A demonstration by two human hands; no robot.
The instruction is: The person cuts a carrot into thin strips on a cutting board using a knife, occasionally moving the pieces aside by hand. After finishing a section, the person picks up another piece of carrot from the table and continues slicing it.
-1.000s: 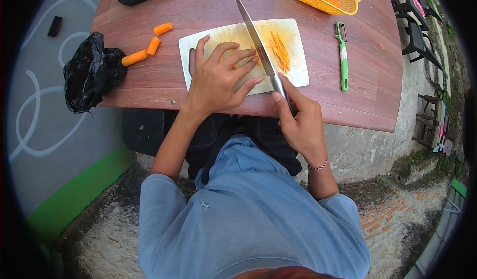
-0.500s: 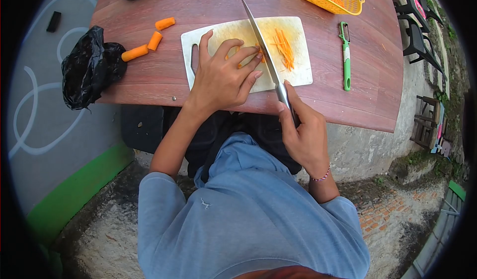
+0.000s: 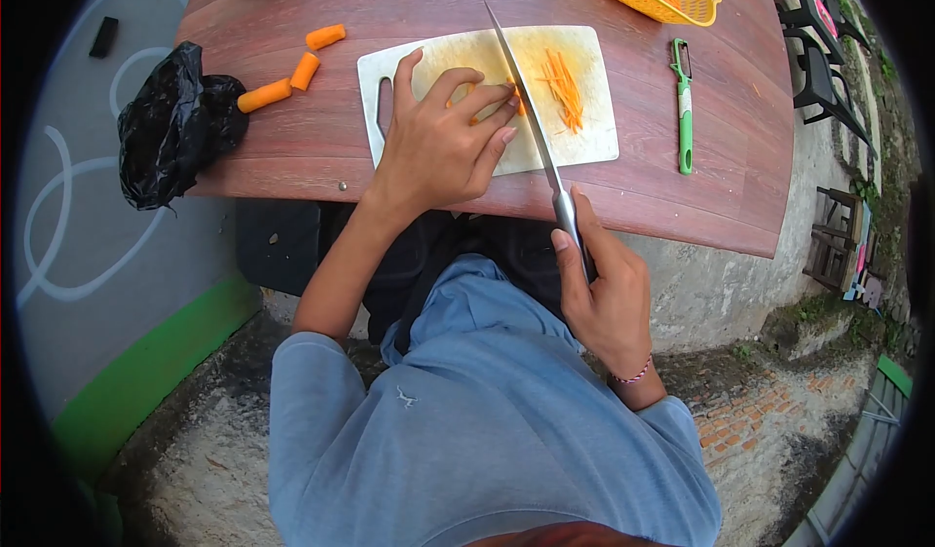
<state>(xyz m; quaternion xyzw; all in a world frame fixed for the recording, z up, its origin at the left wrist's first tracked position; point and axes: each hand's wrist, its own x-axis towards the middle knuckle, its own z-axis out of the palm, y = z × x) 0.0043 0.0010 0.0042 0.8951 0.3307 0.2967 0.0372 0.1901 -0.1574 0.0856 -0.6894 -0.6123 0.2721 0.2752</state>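
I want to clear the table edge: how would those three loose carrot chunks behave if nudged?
The carrot chunks look like short cylinders lying on their sides, so they would probably roll on the smooth table. They appear stiff and solid, unlikely to bend. Peeled surfaces may feel slightly slippery.

A long steel knife lies blade-down across the white cutting board, its edge against a small orange carrot piece beside thin carrot strips

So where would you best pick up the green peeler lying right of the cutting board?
Probably by the long green-and-white handle of the peeler, from above, fingers closing across its width. It lies flat on the table, blade head at the far end, with clear wood on both sides.
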